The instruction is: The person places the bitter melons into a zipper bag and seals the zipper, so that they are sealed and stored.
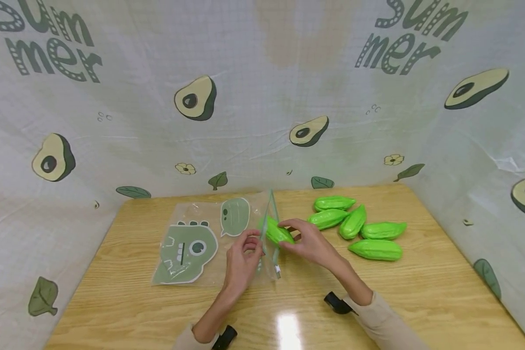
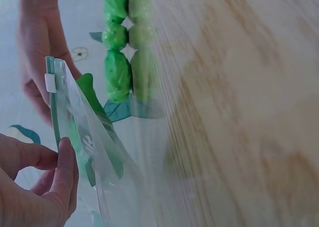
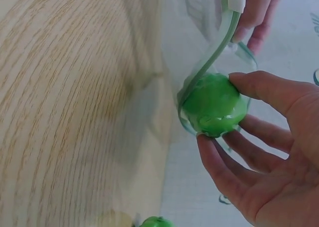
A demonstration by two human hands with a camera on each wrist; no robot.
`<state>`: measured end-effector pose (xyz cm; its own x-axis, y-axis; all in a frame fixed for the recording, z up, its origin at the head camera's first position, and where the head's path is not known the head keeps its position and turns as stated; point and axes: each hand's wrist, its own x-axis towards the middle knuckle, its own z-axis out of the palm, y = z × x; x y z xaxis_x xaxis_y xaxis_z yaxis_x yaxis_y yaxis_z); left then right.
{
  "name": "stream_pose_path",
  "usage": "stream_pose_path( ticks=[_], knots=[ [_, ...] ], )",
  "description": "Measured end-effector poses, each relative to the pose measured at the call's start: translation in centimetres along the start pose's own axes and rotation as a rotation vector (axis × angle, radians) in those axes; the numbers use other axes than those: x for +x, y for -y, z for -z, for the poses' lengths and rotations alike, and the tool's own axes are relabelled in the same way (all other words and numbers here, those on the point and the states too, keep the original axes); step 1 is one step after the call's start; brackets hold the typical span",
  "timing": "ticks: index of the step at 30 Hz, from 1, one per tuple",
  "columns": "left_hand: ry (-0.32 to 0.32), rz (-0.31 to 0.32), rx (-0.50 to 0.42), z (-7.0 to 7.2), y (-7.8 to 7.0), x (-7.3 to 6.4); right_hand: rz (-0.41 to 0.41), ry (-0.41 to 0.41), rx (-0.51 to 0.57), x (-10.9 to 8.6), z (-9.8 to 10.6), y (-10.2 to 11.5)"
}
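A clear zip bag (image 1: 207,277) with a green cartoon dinosaur print lies on the table, its slider-zip mouth standing open toward the right. My left hand (image 1: 241,260) pinches the near rim of that mouth between thumb and fingers. A bright green bitter melon (image 3: 214,105) is partway inside the mouth, with my right hand (image 1: 309,243) gripping its outer end by the fingertips. In the right wrist view the green zip strip (image 3: 212,60) curves around the melon. The white slider (image 2: 50,82) sits at one end of the strip.
Several more bitter melons (image 1: 353,222) lie in a loose group right of the bag, toward the back of the wooden table (image 1: 157,316). Behind and at the sides hangs a pale cloth (image 1: 245,146) printed with avocados and leaves.
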<state>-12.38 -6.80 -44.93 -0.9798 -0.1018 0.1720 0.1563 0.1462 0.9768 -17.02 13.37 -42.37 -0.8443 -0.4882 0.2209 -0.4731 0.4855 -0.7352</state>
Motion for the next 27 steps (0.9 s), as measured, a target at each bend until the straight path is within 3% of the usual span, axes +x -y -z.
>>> stream_pose_path(
  ticks=[10, 27],
  knots=[
    [-0.018, -0.025, 0.014, 0.0, -0.2, -0.1, -0.038, 0.020, 0.091, 0.6, -0.4, -0.5],
    [-0.054, -0.008, 0.056, -0.2, -0.4, -0.5, -0.073, 0.041, 0.129, 1.5, -1.0, -0.6]
  ],
)
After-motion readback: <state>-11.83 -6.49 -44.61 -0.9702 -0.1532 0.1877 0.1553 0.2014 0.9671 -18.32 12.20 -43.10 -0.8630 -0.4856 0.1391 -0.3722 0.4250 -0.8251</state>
